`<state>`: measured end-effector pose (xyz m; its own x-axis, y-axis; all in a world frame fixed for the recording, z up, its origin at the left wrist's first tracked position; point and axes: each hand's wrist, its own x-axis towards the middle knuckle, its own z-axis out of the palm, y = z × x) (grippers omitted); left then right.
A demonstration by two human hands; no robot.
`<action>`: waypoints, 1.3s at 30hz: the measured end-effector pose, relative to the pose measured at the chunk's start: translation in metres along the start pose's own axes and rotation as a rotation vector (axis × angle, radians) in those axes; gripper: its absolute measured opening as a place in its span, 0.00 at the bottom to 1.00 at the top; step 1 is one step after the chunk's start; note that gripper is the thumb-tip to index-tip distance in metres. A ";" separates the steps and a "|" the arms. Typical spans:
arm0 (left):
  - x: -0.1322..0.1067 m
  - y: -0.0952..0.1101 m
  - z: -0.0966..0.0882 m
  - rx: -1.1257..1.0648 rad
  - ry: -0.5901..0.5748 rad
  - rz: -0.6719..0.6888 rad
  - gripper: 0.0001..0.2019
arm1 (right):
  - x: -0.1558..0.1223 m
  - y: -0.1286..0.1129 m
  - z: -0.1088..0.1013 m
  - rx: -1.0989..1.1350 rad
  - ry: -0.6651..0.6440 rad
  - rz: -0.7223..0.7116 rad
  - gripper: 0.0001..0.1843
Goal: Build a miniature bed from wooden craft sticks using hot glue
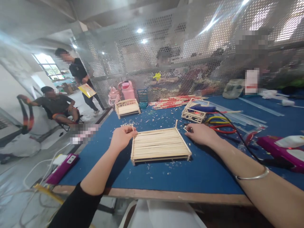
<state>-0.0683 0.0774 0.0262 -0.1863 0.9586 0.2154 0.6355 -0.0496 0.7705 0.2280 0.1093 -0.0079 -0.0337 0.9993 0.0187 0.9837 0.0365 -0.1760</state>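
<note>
A small bed-like frame [159, 142] of pale wooden sticks lies in front of me, with a slatted top and short legs. My left hand [122, 137] is closed at its far left corner, fingertips pinching the upright corner post [133, 128]. Another post [176, 123] stands at the far right corner. To the right of the frame, my right hand [200, 133] rests low over the table, fingers closed together. A short pale bit of wooden stick [185, 129] shows at its fingertips.
Behind are a finished stick bench [128, 108], another stick model [193, 112] under a blue-handled tool [203, 108], and red-and-pale sticks [175, 101]. Pliers [222, 126], a cable and a purple glue gun [282, 148] lie right. A power strip [63, 167] sits left. Two people are beyond.
</note>
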 end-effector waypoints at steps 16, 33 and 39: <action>0.005 -0.014 0.005 -0.317 -0.036 -0.096 0.34 | -0.001 -0.001 -0.002 -0.004 -0.012 0.001 0.14; -0.002 -0.003 -0.002 0.072 0.024 0.018 0.10 | -0.001 -0.002 -0.002 0.005 -0.026 -0.002 0.14; -0.006 0.000 0.000 0.106 0.067 0.024 0.07 | -0.002 -0.001 -0.002 0.020 -0.015 -0.008 0.13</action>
<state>-0.0674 0.0719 0.0253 -0.2174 0.9364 0.2756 0.7154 -0.0393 0.6977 0.2272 0.1073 -0.0053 -0.0441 0.9990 0.0050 0.9798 0.0443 -0.1953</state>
